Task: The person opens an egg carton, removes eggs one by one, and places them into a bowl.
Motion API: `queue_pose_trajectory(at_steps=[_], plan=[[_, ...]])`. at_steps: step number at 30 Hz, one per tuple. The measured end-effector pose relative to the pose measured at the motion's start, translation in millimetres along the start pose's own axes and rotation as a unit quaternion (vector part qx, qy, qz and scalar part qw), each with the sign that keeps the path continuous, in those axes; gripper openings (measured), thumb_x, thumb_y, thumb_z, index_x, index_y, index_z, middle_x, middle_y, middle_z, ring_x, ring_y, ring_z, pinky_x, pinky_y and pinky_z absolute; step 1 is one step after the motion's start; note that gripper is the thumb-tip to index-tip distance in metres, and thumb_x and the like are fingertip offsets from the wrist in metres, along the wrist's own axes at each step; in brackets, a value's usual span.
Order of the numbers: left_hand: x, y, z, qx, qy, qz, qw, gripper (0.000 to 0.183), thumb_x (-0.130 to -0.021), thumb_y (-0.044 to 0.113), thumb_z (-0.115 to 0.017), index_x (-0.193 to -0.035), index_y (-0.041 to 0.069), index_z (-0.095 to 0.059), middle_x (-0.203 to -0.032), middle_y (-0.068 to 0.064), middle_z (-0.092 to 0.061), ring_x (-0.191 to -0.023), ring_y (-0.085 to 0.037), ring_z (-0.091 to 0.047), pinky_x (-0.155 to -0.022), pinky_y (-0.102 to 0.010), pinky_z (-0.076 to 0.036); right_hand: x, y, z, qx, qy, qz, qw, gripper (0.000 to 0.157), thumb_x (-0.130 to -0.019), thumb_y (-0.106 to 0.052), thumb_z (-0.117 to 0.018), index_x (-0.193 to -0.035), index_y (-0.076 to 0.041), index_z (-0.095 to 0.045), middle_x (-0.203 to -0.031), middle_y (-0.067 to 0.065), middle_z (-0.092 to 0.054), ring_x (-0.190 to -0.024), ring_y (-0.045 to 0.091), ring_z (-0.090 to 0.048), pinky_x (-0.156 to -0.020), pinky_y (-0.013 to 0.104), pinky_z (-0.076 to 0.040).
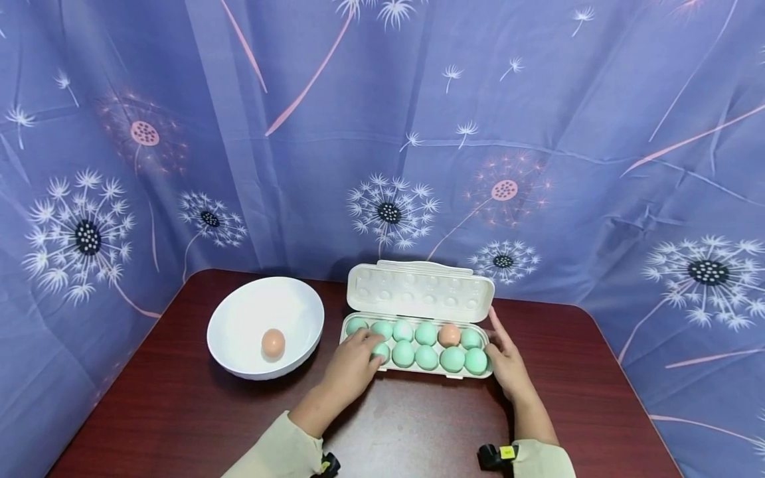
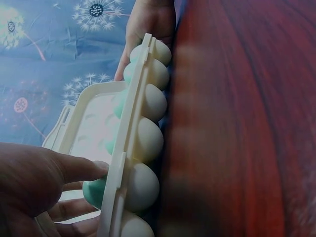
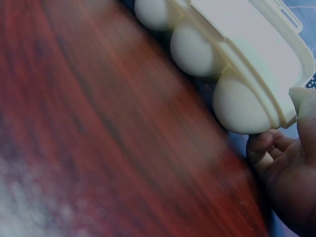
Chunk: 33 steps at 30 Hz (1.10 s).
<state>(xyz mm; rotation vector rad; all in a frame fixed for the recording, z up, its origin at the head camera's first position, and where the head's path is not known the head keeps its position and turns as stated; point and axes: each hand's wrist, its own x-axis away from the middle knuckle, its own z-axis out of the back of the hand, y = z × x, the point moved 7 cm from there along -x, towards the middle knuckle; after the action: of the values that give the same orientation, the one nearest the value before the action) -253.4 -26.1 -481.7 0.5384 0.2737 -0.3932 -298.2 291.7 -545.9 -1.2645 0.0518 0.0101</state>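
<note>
An egg carton (image 1: 421, 295), pale cream with its lid tilted back, stands on the table in the head view. Mostly green eggs (image 1: 427, 357) fill its two rows, with one brown egg (image 1: 449, 334) in the back row. At the carton's left end, my left hand (image 1: 349, 368) pinches a green egg (image 2: 94, 191) in the front row, thumb on the near side and fingers beyond. My right hand (image 1: 509, 366) holds the right end of the carton, its thumb at the rim and other fingers curled against the end cup in the right wrist view.
Left of the carton, a white bowl (image 1: 239, 318) holds one brown egg (image 1: 273, 343). Both stand on a dark red wooden table (image 1: 412, 425). Behind the table hangs a blue curtain (image 1: 311, 172) with a dandelion print.
</note>
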Motion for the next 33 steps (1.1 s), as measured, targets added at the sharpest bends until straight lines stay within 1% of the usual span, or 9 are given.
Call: queue_pose_trajectory(at_steps=[7,13,16,20,24,29,33], plan=[[-0.9,0.0,5.0,0.003,-0.003,0.003,1.0,0.038,-0.089,0.019,-0.076,-0.125,0.008,-0.069,-0.116,-0.01,-0.066,-0.101,-0.027,-0.07,-0.086,-0.042,-0.058,0,1,0.5,0.0,0.0,0.005,1.0,0.08,-0.098,0.007,-0.041,-0.162,-0.034,-0.016,-0.132,0.025,-0.056,-0.102,0.002,-0.055,-0.082,0.019,-0.048],[-2.4,1.6,14.2,0.007,0.011,0.006,0.9999,0.038,-0.089,0.019,-0.077,-0.124,0.009,-0.07,-0.116,-0.008,-0.066,-0.096,-0.026,-0.07,-0.082,-0.042,-0.058,0,-1,0.6,0.002,0.003,0.009,1.0,0.08,-0.098,0.008,-0.042,-0.162,-0.034,-0.017,-0.129,0.023,-0.057,-0.102,0.002,-0.055,-0.082,0.019,-0.049],[-3.0,4.2,21.8,0.008,0.023,0.005,0.9997,0.037,-0.089,0.019,-0.077,-0.124,0.009,-0.07,-0.116,-0.006,-0.066,-0.096,-0.024,-0.07,-0.081,-0.041,-0.058,0,-1,0.6,0.004,0.002,0.009,1.0,0.079,-0.098,0.007,-0.042,-0.162,-0.033,-0.017,-0.129,0.022,-0.057,-0.102,0.002,-0.055,-0.082,0.019,-0.048],[-2.7,7.0,33.5,0.012,0.038,0.005,0.9992,0.037,-0.089,0.02,-0.077,-0.125,0.011,-0.07,-0.119,-0.004,-0.065,-0.101,-0.021,-0.07,-0.084,-0.038,-0.057,0,0,0.3,0.007,-0.002,0.007,1.0,0.079,-0.099,0.006,-0.041,-0.162,-0.034,-0.016,-0.131,0.022,-0.056,-0.103,0.001,-0.055,-0.083,0.019,-0.048],[-3.5,7.3,45.2,0.023,0.049,0.012,0.9985,0.038,-0.091,0.021,-0.076,-0.126,0.012,-0.069,-0.123,-0.004,-0.065,-0.104,-0.021,-0.07,-0.087,-0.038,-0.058,0,0,0.6,0.01,-0.002,0.005,1.0,0.079,-0.099,0.005,-0.041,-0.162,-0.035,-0.016,-0.133,0.023,-0.056,-0.104,0.0,-0.054,-0.084,0.019,-0.047],[-4.5,3.1,57.9,0.047,0.066,0.027,0.9964,0.037,-0.091,0.019,-0.076,-0.126,0.012,-0.07,-0.121,-0.005,-0.065,-0.105,-0.023,-0.07,-0.086,-0.039,-0.058,0,0,1.2,0.014,0.0,0.0,1.0,0.078,-0.1,0.005,-0.042,-0.162,-0.035,-0.016,-0.133,0.023,-0.056,-0.104,0.001,-0.054,-0.084,0.018,-0.047],[-5.6,-3.8,67.1,0.062,0.08,0.044,0.9939,0.038,-0.091,0.018,-0.076,-0.127,0.011,-0.069,-0.122,-0.006,-0.064,-0.105,-0.023,-0.069,-0.086,-0.039,-0.058,1,-2,0.8,0.011,-0.002,-0.015,1.0,0.078,-0.099,0.006,-0.042,-0.162,-0.034,-0.017,-0.132,0.024,-0.056,-0.103,0.001,-0.054,-0.084,0.018,-0.047]])
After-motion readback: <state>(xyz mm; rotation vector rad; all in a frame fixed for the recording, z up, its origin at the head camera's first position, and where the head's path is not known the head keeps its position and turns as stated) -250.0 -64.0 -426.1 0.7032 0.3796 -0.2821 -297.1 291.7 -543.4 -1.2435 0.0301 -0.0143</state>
